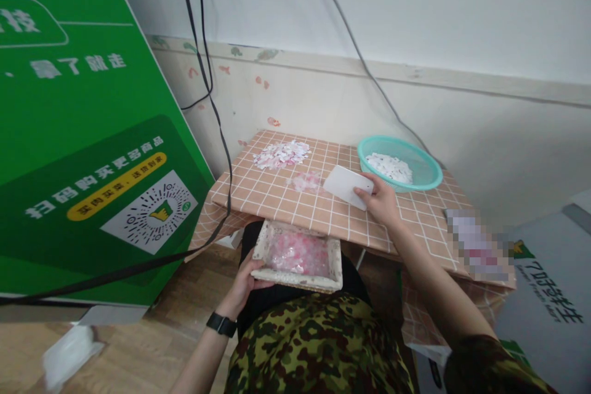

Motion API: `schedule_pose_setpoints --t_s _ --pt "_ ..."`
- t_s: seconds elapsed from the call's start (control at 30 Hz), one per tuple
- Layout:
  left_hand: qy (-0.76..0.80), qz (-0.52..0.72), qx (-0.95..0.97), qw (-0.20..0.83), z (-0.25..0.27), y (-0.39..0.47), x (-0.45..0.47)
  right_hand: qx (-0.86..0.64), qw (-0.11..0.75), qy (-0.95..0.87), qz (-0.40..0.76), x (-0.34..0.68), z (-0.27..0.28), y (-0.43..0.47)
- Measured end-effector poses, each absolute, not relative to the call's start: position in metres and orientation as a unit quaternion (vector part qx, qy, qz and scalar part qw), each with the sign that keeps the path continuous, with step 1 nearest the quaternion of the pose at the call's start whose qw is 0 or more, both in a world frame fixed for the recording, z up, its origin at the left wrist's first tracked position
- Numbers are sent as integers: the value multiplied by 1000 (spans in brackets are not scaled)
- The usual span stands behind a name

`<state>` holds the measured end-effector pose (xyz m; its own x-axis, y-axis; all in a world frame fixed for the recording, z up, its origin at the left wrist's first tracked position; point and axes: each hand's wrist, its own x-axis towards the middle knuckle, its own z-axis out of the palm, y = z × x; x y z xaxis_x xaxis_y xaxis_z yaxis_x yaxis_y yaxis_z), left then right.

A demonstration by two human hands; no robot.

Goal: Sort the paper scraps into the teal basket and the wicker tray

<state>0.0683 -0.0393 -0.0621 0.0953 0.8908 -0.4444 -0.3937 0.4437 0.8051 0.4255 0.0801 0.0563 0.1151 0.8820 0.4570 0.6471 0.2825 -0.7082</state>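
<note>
The left hand (247,283) grips the near left corner of a cloth-lined basket (337,261), and the right hand (381,197) pinches a flat white card (341,184) by its right end, thumb on top. Holding the card by one end seems meant to leave the rest of its face and its far edge free. That far edge stands just beside a small pink heap (308,181) on the checked tablecloth (258,191).

The basket sits over the lap, by the table's near edge, probably so that it lies below the tabletop and within easy reach; whether the thighs bear its weight, I cannot tell. Shiny pink and clear packets (298,252) lie inside it. Farther back on the left is a larger pile of white and pink slips (282,154), apart from the small heap. A green bowl (429,181) stands beyond the right hand, its raised rim likely containing the loose white pieces (390,167)
</note>
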Motion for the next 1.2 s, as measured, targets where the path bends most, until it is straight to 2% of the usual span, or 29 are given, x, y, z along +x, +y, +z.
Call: schedule_pose_setpoints --t_s 0.2,0.4,0.57,0.7,0.8,0.87,1.2 --pt "489 467 250 693 -59 -40 69 -545 463 -655 242 421 58 79" --pt "479 464 260 699 -59 -40 68 -551 482 -641 231 417 60 82" --pt "482 469 251 696 -58 -40 69 -527 472 -640 298 411 59 76" --pt "483 472 251 694 -60 -40 68 -558 505 -619 224 427 63 69" --pt "482 466 257 696 -63 -39 67 -606 489 -614 124 440 59 61" --pt "479 460 263 700 -65 -39 66 -618 474 -620 98 440 54 55" --pt "477 457 272 700 -65 -39 66 -580 449 -660 161 392 51 56"
